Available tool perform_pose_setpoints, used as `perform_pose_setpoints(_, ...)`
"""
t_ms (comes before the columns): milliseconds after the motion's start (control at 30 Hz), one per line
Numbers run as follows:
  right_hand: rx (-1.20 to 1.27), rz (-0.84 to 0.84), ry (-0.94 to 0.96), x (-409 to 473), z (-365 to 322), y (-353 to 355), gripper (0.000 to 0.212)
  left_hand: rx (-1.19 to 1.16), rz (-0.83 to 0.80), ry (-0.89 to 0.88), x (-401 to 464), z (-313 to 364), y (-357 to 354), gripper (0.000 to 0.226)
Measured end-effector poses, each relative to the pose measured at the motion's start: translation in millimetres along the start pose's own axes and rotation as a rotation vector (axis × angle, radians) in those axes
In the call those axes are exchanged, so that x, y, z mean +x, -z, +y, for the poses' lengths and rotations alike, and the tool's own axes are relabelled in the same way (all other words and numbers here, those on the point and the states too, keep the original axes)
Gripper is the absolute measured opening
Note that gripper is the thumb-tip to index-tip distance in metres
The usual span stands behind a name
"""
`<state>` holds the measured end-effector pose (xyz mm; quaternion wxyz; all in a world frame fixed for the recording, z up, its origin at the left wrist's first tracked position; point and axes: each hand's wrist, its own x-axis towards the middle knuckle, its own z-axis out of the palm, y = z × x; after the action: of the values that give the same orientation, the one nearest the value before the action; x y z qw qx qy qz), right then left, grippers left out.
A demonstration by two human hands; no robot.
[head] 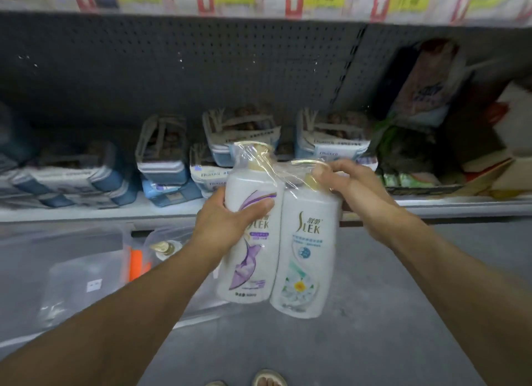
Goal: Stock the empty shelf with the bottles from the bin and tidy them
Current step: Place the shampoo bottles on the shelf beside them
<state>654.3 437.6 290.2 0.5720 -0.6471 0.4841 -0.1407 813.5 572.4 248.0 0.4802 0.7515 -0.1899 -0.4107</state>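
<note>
The job looks to be midway, as a guess: the person holds a twin pack of white plastic pump bottles (276, 236) up in front of the grey metal shelf (172, 210), not yet set down. The shelf already carries blurred blue-and-white soft packs (161, 161) across its left and middle, so where the empty stretch lies I cannot tell. Down to the left sits a clear plastic bin (80, 273) on the grey floor (374, 342), with at least one more gold-capped bottle (165, 249) showing at its far edge, so more stocking and the tidying remain

The left hand (227, 221) wraps the purple-labelled bottle, fingers (256, 205) curled across its front. The right hand (354, 192) pinches the gold pump top of the flower-labelled bottle, its fingers curled over it. The two bottles are smooth, rounded and glossy, bound at the necks by crinkled clear film (273, 161). Behind them the shelf back is dark perforated board (201, 69)
</note>
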Motion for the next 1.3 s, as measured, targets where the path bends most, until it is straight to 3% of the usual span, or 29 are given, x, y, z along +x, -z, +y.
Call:
perform_pose_setpoints(67, 0.036, -0.002, 0.017, -16, -30, 6, 0.061, -0.04, 0.015, -0.019, -8, 28, 7, 0.062)
perform_pose_setpoints(133, 0.073, -0.003, 0.054, -32, -54, 11, 0.07, -0.08, 0.007, -0.038, -17, 57, 13, 0.066)
perform_pose_setpoints(300, -0.006, 0.034, 0.186, -66, -129, 28, 0.067, -0.108, -0.004, -0.145, -46, 135, 34, 0.058)
perform_pose_setpoints(667, -0.11, 0.054, 0.42, -142, -308, 69, 0.061, -0.143, -0.044, -0.367, -107, 304, 91, 0.067)
perform_pose_setpoints(1100, -0.182, 0.223, 0.593, -199, -458, 126, 0.062, -0.159, -0.075, -0.674, -156, 470, 118, 0.066)
perform_pose_setpoints(1300, -0.233, 0.306, 0.698, -190, -512, 163, 0.071, -0.159, -0.046, -0.771, -157, 539, 113, 0.068)
